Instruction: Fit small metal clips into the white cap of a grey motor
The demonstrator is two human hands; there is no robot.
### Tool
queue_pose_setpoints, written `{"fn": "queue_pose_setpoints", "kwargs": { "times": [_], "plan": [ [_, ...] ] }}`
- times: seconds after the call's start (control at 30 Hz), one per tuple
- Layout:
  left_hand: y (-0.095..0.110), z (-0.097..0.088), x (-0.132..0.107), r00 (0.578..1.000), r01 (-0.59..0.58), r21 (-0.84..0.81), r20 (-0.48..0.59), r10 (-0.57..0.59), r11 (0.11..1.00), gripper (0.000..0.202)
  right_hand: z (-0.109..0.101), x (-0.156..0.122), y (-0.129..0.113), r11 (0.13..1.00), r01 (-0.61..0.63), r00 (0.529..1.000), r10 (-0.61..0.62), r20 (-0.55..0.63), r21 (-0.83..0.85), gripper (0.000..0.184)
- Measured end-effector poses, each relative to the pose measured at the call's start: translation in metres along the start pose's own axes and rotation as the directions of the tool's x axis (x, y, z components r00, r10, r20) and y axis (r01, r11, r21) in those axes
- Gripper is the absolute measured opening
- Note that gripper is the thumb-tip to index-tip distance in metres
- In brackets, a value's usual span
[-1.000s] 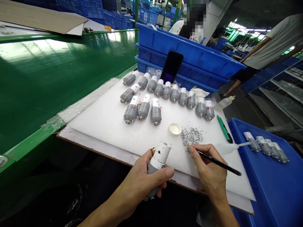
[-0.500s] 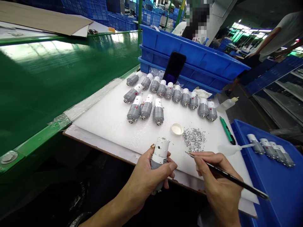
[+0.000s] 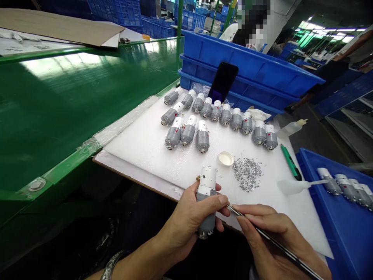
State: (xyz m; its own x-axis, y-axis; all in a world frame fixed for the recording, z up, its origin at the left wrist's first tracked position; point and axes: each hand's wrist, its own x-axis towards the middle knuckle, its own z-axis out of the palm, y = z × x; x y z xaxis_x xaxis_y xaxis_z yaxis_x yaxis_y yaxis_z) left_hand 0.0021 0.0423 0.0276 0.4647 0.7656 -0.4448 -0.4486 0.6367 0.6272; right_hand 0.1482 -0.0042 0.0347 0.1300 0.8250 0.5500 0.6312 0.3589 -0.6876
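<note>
My left hand (image 3: 186,221) grips a grey-and-white cylindrical motor (image 3: 206,194) upright, its white end dotted with small specks. My right hand (image 3: 274,237) pinches a slim black pick (image 3: 271,241) whose metal tip sits beside the motor's grey body and my left fingers. A scattered pile of silver glitter (image 3: 247,174) lies on the white foam board (image 3: 140,155), ahead of my right hand. Just left of it rests a small white lid (image 3: 225,158). Several similar motors (image 3: 202,136) stand in rows farther up the foam.
A blue tray (image 3: 323,241) holding several motors and a white plastic scoop (image 3: 293,186) sits at right. A green pen (image 3: 290,162) and plastic bottle (image 3: 291,129) lie nearby. Stacked blue crates (image 3: 247,70) and a propped phone (image 3: 223,81) stand behind; a green conveyor (image 3: 58,116) runs left.
My right hand has moved down and left, bringing the pick's tip from the foam to beside the motor. My left hand has lowered the motor slightly. The whole view has drifted.
</note>
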Motion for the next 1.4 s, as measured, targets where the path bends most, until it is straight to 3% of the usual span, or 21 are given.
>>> {"fn": "queue_pose_setpoints", "kwargs": {
  "times": [0.1, 0.33, 0.57, 0.77, 0.9, 1.03, 1.17, 1.23, 1.3, 1.33, 1.4],
  "plan": [
    [0.002, 0.0, -0.001, 1.0, 0.001, -0.003, -0.016, -0.001, 1.0, 0.036, -0.001, 0.0, -0.001, 0.998, 0.055, 0.998, -0.055, 0.018, -0.035, 0.013],
    [0.007, 0.003, -0.004, 0.991, 0.131, -0.071, -0.03, -0.134, 0.989, 0.031, 0.0, -0.001, -0.001, 0.992, 0.049, 0.999, -0.047, -0.024, 0.119, 0.016],
    [0.008, 0.008, -0.005, 0.993, 0.112, -0.119, -0.033, -0.117, 0.987, 0.018, 0.001, -0.001, -0.002, 0.992, 0.089, 0.996, -0.089, -0.008, 0.093, 0.019],
    [0.005, 0.005, -0.004, 0.998, 0.063, -0.076, -0.022, -0.065, 0.995, 0.028, -0.003, -0.002, 0.0, 0.99, 0.14, 0.989, -0.14, 0.038, 0.01, 0.022],
    [0.005, 0.002, -0.002, 0.998, 0.058, -0.035, -0.004, -0.058, 0.998, 0.031, -0.002, 0.0, -0.002, 0.998, 0.019, 1.0, -0.018, -0.004, 0.052, 0.014],
    [0.007, 0.001, -0.003, 0.996, 0.089, -0.037, -0.004, -0.089, 0.995, 0.03, 0.0, 0.0, -0.002, 0.991, -0.075, 0.997, 0.072, 0.033, 0.113, 0.011],
    [0.008, 0.003, -0.004, 0.99, 0.126, -0.101, -0.043, -0.131, 0.987, 0.025, -0.008, 0.002, 0.003, 0.995, 0.101, 0.995, -0.101, 0.002, 0.02, 0.019],
    [0.009, 0.005, -0.005, 0.986, 0.143, -0.146, -0.064, -0.154, 0.979, 0.021, -0.013, 0.006, 0.004, 0.972, 0.231, 0.969, -0.226, 0.1, -0.033, 0.022],
    [0.009, 0.006, -0.006, 0.982, 0.154, -0.191, -0.081, -0.172, 0.969, 0.019, -0.013, 0.009, 0.004, 0.943, 0.331, 0.909, -0.309, 0.28, -0.034, 0.018],
    [0.009, 0.007, -0.006, 0.981, 0.156, -0.207, -0.082, -0.176, 0.966, 0.018, -0.012, 0.01, 0.003, 0.939, 0.343, 0.891, -0.316, 0.326, -0.025, 0.015],
    [0.008, 0.008, -0.007, 0.98, 0.16, -0.231, -0.078, -0.182, 0.96, 0.016, -0.004, 0.008, -0.002, 0.951, 0.308, 0.923, -0.293, 0.25, -0.02, 0.014]
  ]
}}
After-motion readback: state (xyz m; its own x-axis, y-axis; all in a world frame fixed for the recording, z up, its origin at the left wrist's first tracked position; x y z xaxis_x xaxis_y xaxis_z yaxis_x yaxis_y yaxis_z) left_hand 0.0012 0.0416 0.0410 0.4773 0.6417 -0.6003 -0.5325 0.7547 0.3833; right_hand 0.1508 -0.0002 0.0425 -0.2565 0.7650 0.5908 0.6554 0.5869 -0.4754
